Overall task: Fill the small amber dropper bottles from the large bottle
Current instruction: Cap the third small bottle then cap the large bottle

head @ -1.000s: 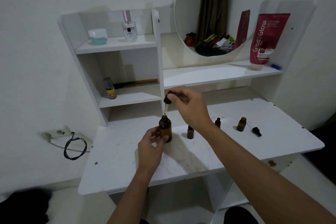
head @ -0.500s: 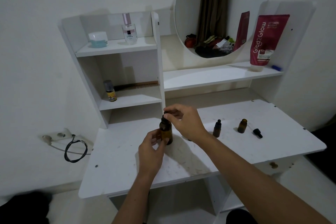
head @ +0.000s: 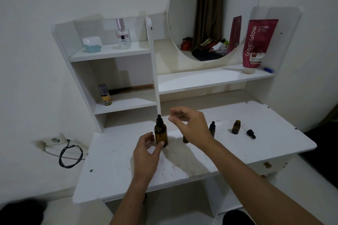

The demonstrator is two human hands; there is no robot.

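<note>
We see the big bottle [head: 161,134] upright on the table [head: 113,166], its dropper cap on. Our left hand [head: 147,153] sits just beside it, thumb touching its base, fingers loose. Our right hand [head: 190,127] hovers right of the big bottle, empty, fingers spread. Behind that hand a small bottle [head: 185,139] is mostly hidden. Further right of the big bottle stand a capped small bottle [head: 212,129], an uncapped one [head: 236,127], then a loose dropper [head: 250,133] lying flat.
</note>
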